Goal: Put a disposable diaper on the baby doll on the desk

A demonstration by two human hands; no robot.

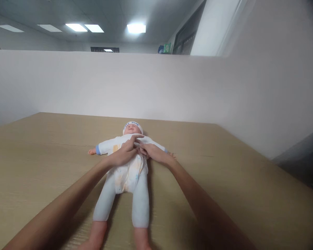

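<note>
A baby doll (pixel 126 139) lies on its back on the table, head at the far end and legs toward me. It wears a white top with blue cuffs, a white headband with blue lettering, pale leggings and a patterned diaper (pixel 127 173). My left hand (pixel 126 150) rests on the doll's belly and chest, its index finger stretched out across the top. Beside and touching it, my right hand (pixel 155 151) has its fingers bent at the diaper's upper edge near the doll's side. What lies under the right fingertips is hidden.
The tan tabletop (pixel 54 166) spreads around the doll, with a seam running across it. A white partition (pixel 106 83) rises behind the table, and a pale wall (pixel 271 86) stands to the right. Something dark (pixel 302 159) lies beyond the right edge.
</note>
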